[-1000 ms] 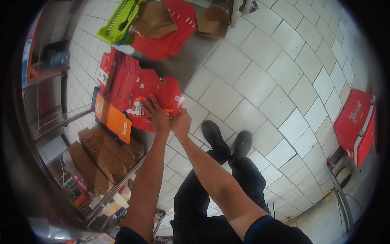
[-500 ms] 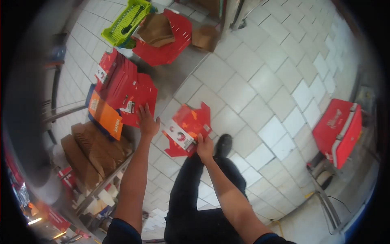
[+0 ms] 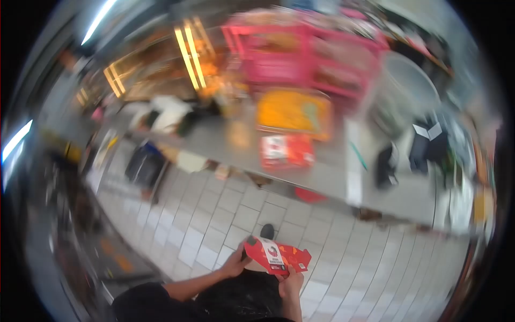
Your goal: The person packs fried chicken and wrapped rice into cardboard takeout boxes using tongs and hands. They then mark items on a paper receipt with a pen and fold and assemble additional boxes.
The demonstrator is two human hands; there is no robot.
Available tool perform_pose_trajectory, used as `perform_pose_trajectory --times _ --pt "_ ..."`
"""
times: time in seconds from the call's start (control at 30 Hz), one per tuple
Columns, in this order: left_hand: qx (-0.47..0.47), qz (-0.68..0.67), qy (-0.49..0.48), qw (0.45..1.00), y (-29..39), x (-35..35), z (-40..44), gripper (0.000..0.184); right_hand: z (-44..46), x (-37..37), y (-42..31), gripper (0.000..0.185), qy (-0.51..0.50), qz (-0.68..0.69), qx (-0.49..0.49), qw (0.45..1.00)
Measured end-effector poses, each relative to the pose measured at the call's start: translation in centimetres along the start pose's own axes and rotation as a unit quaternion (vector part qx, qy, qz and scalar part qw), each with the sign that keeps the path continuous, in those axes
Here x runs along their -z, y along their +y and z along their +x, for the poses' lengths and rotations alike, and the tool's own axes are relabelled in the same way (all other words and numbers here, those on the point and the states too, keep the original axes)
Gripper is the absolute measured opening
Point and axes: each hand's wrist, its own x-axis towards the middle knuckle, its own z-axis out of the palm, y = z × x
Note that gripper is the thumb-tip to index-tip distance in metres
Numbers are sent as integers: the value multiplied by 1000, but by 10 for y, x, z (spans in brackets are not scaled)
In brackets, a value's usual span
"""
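Observation:
A red cardboard food carton (image 3: 287, 255) with a white printed band is held low in front of my body. My left hand (image 3: 234, 263) grips its left end, the fingers partly hidden behind the card. At the lower right edge, my right hand (image 3: 291, 282) pinches the carton, thumb on the printed face. The carton looks partly folded, with a pale inner side showing beneath. Beyond my hands, another red and white carton (image 3: 287, 151) lies on the metal counter (image 3: 332, 180), in front of a tray of yellow-orange food (image 3: 294, 112).
Pink crates (image 3: 273, 67) stand at the back of the counter, beside a large translucent tub (image 3: 405, 86). Dark objects (image 3: 387, 163) lie on the right part. A lit display case (image 3: 155, 64) is at the back left. Tiled floor (image 3: 214, 201) runs below the counter.
My view has turned from the stack of red cartons to the counter. My left hand has left the stack and now holds the carton along with my right hand. The carton looks more folded.

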Motion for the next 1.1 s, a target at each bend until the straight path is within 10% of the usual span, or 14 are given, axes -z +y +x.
perform_pose_trajectory --times 0.13,0.33,0.47,0.5,0.57,0.63,0.9,1.1 --pt "-99 39 237 966 71 37 -46 51 -27 -84 -43 28 -174 -131 -92 972" --pt "-81 -115 529 837 17 144 -105 40 -34 -233 80 37 -344 -358 -140 857" --pt "-7 -110 688 717 -10 205 -155 38 -39 -324 137 44 -494 -520 -277 639" --pt "-33 -16 716 697 -34 228 -165 39 -31 -344 155 46 -541 -593 -260 536" --pt "-8 -74 742 666 -62 262 -183 41 3 -372 193 42 -560 -616 -196 518" --pt "11 -116 751 650 -79 292 -198 42 22 -401 215 36 -583 -641 163 472" --pt "-9 -283 731 621 -121 446 -141 41 96 -680 227 20 -515 -611 433 417" --pt "29 -214 775 595 -77 538 -89 41 184 -822 298 17 -443 -675 552 209"
